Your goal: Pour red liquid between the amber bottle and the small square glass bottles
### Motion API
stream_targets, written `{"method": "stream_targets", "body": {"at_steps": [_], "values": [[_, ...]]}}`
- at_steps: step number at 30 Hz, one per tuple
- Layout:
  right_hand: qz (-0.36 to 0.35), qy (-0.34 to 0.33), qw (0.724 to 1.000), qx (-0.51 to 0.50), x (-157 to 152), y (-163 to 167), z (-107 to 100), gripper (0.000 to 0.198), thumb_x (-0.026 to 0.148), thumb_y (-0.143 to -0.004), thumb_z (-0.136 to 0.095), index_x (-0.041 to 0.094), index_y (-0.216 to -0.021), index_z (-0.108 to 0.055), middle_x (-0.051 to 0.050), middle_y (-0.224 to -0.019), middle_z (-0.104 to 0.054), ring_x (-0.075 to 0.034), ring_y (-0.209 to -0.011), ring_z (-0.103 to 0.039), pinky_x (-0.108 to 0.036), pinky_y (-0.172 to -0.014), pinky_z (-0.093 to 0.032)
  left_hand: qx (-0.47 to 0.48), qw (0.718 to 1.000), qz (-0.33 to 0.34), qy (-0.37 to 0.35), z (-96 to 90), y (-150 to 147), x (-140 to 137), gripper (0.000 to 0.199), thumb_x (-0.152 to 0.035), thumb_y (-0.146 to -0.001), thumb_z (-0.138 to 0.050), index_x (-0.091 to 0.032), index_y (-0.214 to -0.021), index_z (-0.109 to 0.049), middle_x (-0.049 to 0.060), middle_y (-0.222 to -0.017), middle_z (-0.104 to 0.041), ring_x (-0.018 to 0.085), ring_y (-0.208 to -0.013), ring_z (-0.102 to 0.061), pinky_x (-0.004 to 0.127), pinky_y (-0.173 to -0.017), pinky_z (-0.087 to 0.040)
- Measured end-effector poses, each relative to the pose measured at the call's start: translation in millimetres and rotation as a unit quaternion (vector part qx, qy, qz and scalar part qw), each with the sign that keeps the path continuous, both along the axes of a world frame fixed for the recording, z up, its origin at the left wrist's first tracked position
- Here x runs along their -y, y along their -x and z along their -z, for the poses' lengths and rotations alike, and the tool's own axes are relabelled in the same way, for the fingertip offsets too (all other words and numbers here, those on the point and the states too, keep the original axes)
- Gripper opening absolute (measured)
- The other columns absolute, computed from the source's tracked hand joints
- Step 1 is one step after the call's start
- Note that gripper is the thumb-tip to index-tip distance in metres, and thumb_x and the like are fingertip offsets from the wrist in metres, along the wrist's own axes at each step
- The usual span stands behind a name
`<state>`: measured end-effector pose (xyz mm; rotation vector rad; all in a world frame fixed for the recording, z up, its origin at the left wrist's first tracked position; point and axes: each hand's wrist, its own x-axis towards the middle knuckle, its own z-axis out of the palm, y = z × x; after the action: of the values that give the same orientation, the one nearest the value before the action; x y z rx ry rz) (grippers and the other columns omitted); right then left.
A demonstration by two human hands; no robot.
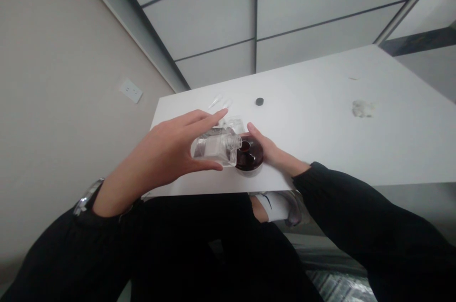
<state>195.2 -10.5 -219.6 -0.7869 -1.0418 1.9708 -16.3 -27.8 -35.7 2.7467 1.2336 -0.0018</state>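
White table against beige wall, grey-tiled floor.

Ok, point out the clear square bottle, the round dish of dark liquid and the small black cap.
Clear square bottle [213, 149], head view, its body.
Round dish of dark liquid [251, 155], head view, liquid surface.
Small black cap [259, 101], head view, its top.

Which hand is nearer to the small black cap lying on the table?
Right. The right hand cups the dark bowl just below the black cap; the left hand holds the clear bottle farther left.
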Motion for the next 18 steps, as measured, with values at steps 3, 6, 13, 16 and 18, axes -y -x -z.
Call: {"method": "stream_targets", "body": {"at_steps": [3, 6, 13, 16, 18], "values": [[0.0, 0.002, 1.0, 0.006, -0.8, -0.4, 2.1, 0.086, 0.097, -0.078, -0.055, 0.018, -0.105, -0.078, -0.014, -0.124, -0.08, -0.035, -0.125, -0.069, -0.058, -0.123, -0.04, -0.005, 1.0, -0.002, -0.002, 0.1, 1.3, 0.0, 0.092, -0.054, -0.087, -0.084, -0.026, -0.165, -0.043, 0.014, -0.144, -0.069, 0.031, -0.125, -0.068, 0.04, -0.1, -0.057], [0.002, 0.006, 1.0, 0.009, -1.3, -0.7, 4.4, 0.086, 0.096, -0.079, -0.054, 0.019, -0.106, -0.078, -0.014, -0.122, -0.08, -0.034, -0.124, -0.07, -0.058, -0.123, -0.04, -0.005, 1.0, 0.002, -0.006, 0.4, 1.9, -0.5, 0.091, -0.054, -0.088, -0.082, -0.026, -0.165, -0.042, 0.013, -0.144, -0.068, 0.031, -0.126, -0.067, 0.039, -0.1, -0.057], [0.005, 0.012, 1.0, 0.005, -1.3, -1.7, 6.1, 0.085, 0.095, -0.081, -0.054, 0.018, -0.108, -0.077, -0.013, -0.121, -0.08, -0.033, -0.124, -0.07, -0.056, -0.123, -0.041, -0.019, 1.0, 0.011, -0.011, 0.8, 0.1, -1.7, 0.092, -0.06, -0.088, -0.08, -0.025, -0.165, -0.043, 0.014, -0.144, -0.068, 0.032, -0.122, -0.068, 0.04, -0.096, -0.059], [0.007, 0.007, 1.0, 0.012, -0.1, -1.9, 1.5, 0.083, 0.096, -0.079, -0.055, 0.02, -0.104, -0.078, -0.012, -0.118, -0.081, -0.033, -0.123, -0.07, -0.056, -0.123, -0.04, -0.022, 1.0, 0.013, -0.011, -0.9, -0.4, -0.5, 0.09, -0.058, -0.09, -0.079, -0.025, -0.166, -0.042, 0.014, -0.145, -0.068, 0.032, -0.123, -0.068, 0.041, -0.097, -0.059], [0.008, 0.001, 1.0, 0.012, 0.9, -1.7, -2.3, 0.082, 0.096, -0.079, -0.055, 0.021, -0.104, -0.078, -0.011, -0.117, -0.081, -0.034, -0.125, -0.069, -0.056, -0.124, -0.04, -0.028, 0.999, 0.013, -0.014, -2.3, -0.9, 0.5, 0.09, -0.056, -0.09, -0.079, -0.025, -0.166, -0.042, 0.015, -0.146, -0.067, 0.032, -0.124, -0.068, 0.041, -0.098, -0.059]]}}
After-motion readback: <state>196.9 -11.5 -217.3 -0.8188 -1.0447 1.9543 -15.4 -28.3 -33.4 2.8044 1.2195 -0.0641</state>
